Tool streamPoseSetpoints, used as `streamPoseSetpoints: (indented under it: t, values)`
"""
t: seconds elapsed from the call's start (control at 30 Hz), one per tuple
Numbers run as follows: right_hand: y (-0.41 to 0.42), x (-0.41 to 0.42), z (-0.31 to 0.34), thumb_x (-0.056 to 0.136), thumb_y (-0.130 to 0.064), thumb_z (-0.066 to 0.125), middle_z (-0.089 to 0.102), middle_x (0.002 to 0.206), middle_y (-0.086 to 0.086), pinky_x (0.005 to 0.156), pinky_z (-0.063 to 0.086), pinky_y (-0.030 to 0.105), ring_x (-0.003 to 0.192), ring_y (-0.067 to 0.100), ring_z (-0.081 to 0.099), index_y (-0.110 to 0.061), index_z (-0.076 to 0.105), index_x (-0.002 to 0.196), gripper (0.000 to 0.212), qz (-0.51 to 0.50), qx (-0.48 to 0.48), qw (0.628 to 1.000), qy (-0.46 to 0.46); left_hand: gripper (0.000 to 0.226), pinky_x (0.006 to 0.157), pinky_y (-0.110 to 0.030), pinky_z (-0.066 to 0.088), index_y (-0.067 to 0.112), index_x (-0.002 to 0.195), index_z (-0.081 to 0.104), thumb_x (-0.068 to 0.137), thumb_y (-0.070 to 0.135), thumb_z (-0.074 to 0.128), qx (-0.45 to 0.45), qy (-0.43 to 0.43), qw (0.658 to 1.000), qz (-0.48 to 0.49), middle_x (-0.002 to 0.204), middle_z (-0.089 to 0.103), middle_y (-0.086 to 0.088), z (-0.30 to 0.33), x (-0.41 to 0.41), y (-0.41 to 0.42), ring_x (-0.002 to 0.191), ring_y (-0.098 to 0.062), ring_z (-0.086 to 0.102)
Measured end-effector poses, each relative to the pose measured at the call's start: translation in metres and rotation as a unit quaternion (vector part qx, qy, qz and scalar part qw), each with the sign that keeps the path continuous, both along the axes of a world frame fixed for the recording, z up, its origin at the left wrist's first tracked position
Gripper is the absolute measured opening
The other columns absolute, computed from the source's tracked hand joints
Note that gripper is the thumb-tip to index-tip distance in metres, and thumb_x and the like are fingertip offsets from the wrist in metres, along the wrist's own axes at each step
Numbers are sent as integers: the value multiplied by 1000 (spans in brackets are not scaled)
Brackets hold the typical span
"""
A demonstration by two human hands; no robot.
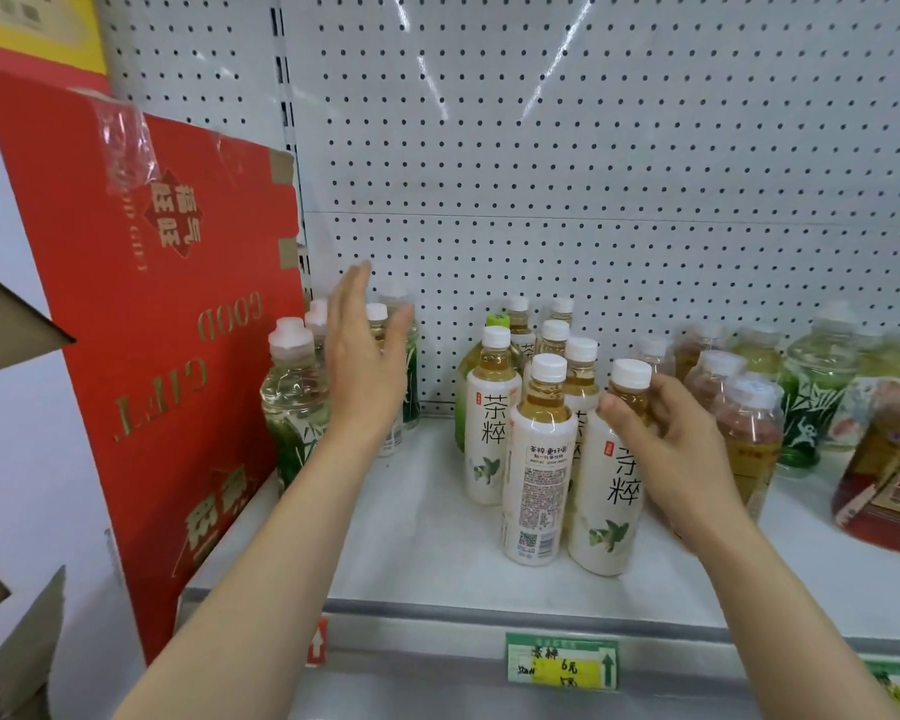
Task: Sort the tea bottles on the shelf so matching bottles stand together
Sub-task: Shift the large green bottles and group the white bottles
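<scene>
A cluster of white-labelled tea bottles with white caps stands mid-shelf. My right hand grips the neck of the front right white-labelled bottle, which stands on the shelf. At the left, several clear bottles with green bamboo print stand together. My left hand is flat and open, fingers up, against the right side of that group, hiding some of it. One green-capped bottle stands behind the white cluster. Mixed pink, yellow and green bottles crowd the right.
A red cardboard box leans at the shelf's left end. White pegboard backs the shelf. A green and yellow price tag hangs on the front rail. A large reddish bottle stands at far right.
</scene>
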State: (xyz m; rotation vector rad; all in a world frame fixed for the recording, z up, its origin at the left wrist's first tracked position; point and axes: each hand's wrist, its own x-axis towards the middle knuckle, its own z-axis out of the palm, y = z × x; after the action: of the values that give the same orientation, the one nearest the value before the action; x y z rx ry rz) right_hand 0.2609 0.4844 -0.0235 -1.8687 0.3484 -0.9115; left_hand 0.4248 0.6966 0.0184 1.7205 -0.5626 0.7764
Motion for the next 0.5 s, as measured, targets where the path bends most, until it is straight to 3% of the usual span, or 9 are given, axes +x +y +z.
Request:
streamPoseSetpoints:
  t: [0.1, 0.23, 0.33, 0.5]
  values:
    - [2, -3, -4, 94, -43, 63, 63, 83, -16, 64, 41, 24, 71, 1, 53, -29, 65, 117, 26, -10, -32, 999, 6, 72, 124, -39, 10, 18, 161, 17, 102, 36, 55, 46, 97, 994, -10, 170, 8, -4, 3, 33, -20, 156, -20, 5]
    - [3, -3, -6, 93, -47, 62, 70, 93, -15, 66, 43, 27, 70, -2, 56, -36, 65, 116, 26, -14, -33, 999, -1, 82, 123, -50, 5, 18, 162, 2, 102, 43, 52, 108, 205, 973, 11, 169, -11, -11, 7, 72, -39, 155, -30, -11]
    - [3, -1, -8, 92, -48, 62, 71, 98, -15, 69, 44, 24, 76, -7, 58, -34, 65, 118, 29, -17, -30, 999, -2, 79, 120, -53, 20, 13, 161, 7, 102, 41, 52, 109, 255, 960, 33, 167, 3, -17, 4, 82, -48, 154, -37, 8]
    - [1, 0, -12, 91, -54, 60, 70, 109, -17, 73, 45, 22, 94, -4, 62, -33, 63, 125, 40, -26, -27, 999, 4, 46, 104, -39, 40, 15, 146, 42, 101, 12, 53, 50, 196, 977, 65, 146, 38, -18, -8, 79, -48, 130, -34, 46]
